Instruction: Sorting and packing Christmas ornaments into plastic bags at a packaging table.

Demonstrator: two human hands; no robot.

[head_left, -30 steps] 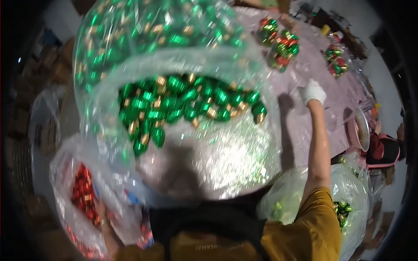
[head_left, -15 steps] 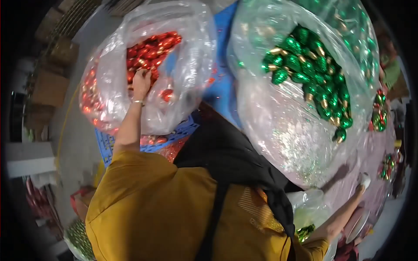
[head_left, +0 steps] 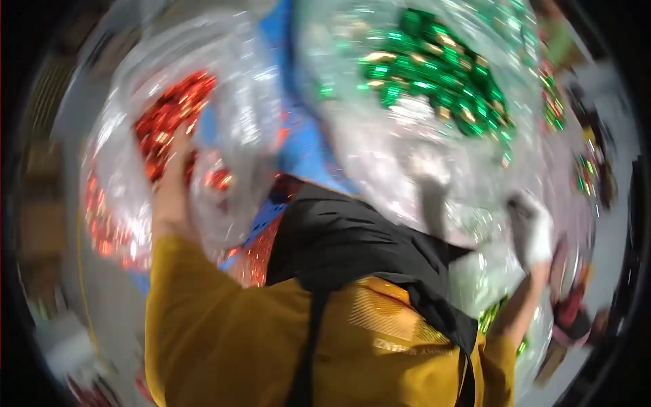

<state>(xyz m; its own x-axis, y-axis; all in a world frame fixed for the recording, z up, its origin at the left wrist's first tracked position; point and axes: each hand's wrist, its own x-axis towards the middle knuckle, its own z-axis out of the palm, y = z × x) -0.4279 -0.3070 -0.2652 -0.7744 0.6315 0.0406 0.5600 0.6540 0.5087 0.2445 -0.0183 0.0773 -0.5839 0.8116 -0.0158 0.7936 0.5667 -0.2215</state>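
Reaching bare left hand (head_left: 180, 154) in among red ornaments (head_left: 169, 115) inside open clear bag (head_left: 249, 108), left of black apron (head_left: 349, 220); too blurred to tell whether grasping any with the fingers. Holding white-gloved right hand (head_left: 532, 227) out to right of apron, fingers bent, near larger clear bag (head_left: 369, 152); again cannot tell if gripping anything. Note green ornaments (head_left: 451, 74) in larger bag, beyond apron and rightward.

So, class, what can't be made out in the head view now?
Head view: left hand, fingertips hidden among red ornaments; its grip is unclear.
Head view: gloved right hand, fingers blurred by motion.
Head view: clear bag holding green ornaments, far end cut off by the top edge.
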